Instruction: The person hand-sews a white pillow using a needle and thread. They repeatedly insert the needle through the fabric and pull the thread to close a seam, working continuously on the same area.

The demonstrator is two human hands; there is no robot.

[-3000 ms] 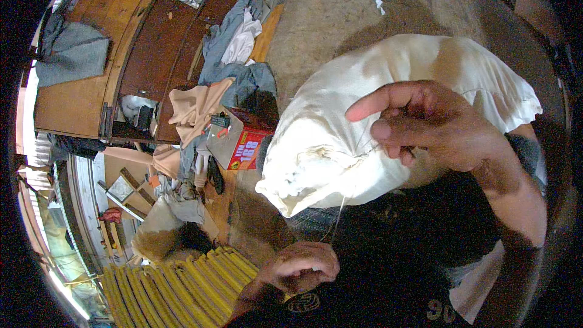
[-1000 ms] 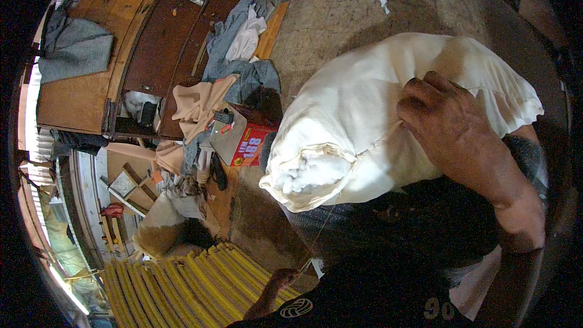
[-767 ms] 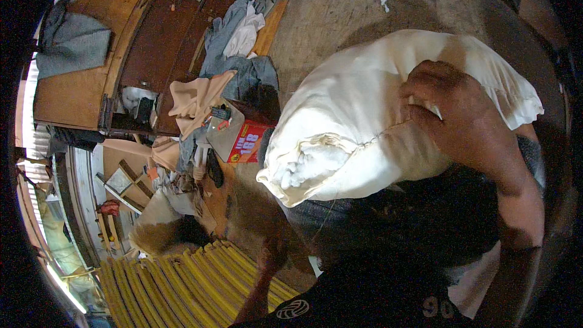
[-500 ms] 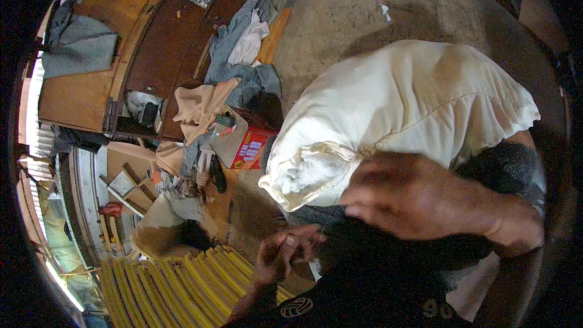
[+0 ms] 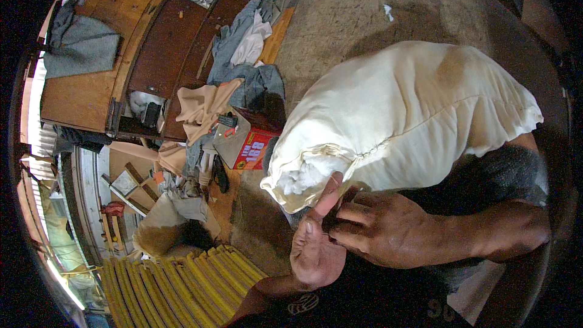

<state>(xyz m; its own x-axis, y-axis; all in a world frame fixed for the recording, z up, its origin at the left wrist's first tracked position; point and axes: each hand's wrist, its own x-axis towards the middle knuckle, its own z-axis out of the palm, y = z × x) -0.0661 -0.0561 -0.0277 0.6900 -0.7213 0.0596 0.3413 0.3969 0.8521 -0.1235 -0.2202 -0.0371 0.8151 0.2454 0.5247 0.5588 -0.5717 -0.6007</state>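
A plump cream cushion (image 5: 401,109) lies across my lap, its near-left end gaping. White fluffy stuffing (image 5: 313,173) shows in that mouth, and a seam runs along the cover. Just below the mouth is my left hand (image 5: 316,255), open, with its index finger stretched up against the lower rim and the thumb apart from it. Close beside it, under the cushion's edge, my right hand (image 5: 388,228) has its fingers curled and pressed together near the left hand. Whatever these fingers pinch is hidden or too thin to make out.
Left of the cushion stands a red-sided tin (image 5: 249,146) with small items on top. Peach cloth (image 5: 203,109) and grey fabric (image 5: 243,79) lie beyond it. Yellow ribbed slats (image 5: 182,285) are at lower left. A wooden cabinet (image 5: 167,54) stands at far left; a white scrap (image 5: 388,12) lies on the floor.
My left hand has risen and moved right to the cushion's mouth, its index finger now extended. My right hand has dropped lower, off the cover's seam, and come close to the left.
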